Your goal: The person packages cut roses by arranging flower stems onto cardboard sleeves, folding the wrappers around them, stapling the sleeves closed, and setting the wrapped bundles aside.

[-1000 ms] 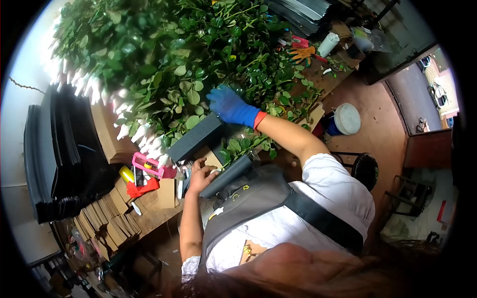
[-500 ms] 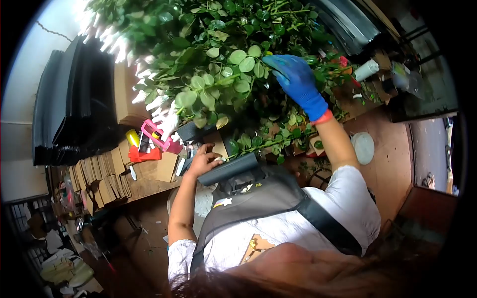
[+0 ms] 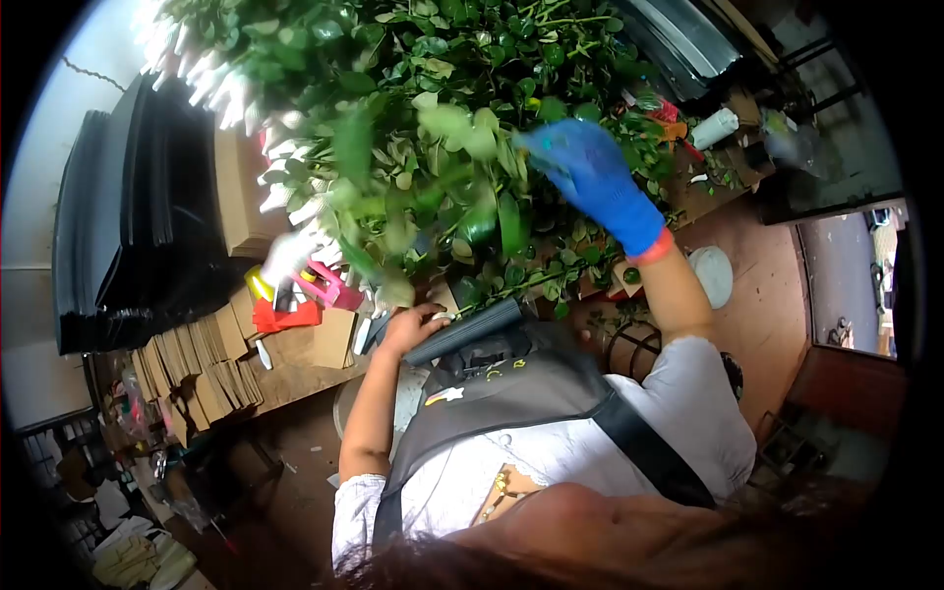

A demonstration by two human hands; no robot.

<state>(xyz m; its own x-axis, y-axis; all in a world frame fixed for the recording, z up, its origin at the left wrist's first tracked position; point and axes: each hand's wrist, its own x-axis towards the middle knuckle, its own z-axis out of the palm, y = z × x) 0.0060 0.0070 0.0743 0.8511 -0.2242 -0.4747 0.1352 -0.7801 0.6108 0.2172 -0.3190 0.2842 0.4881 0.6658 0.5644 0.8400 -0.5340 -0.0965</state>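
Note:
My right hand [image 3: 582,177], in a blue knit glove, is closed on a leafy stem [image 3: 482,143] at the upper right of the heap. The leaves below and left of it are smeared by motion. My bare left hand [image 3: 408,329] lies low, its fingers curled at the near end of a dark ribbed sheet [image 3: 467,332] in front of my apron. Beside those fingers a leafy stem [image 3: 516,290] lies along the sheet; the fingers' exact hold is partly hidden. Behind both hands rises a large heap of leafy stems [image 3: 393,59] with white-wrapped heads [image 3: 221,93] at its left.
Stacked dark sheets [image 3: 138,197] stand at the left, with folded cardboard pieces [image 3: 187,359] on the table below. A pink tool [image 3: 329,287] and a red item [image 3: 285,317] lie near my left hand. A white roll [image 3: 715,128] is at right; a round pale container [image 3: 710,277] stands beyond my right arm.
The stem in my gloved hand has swung, and its leaves are now blurred. My right hand has shifted slightly down and right. My left hand stays by the dark sheet.

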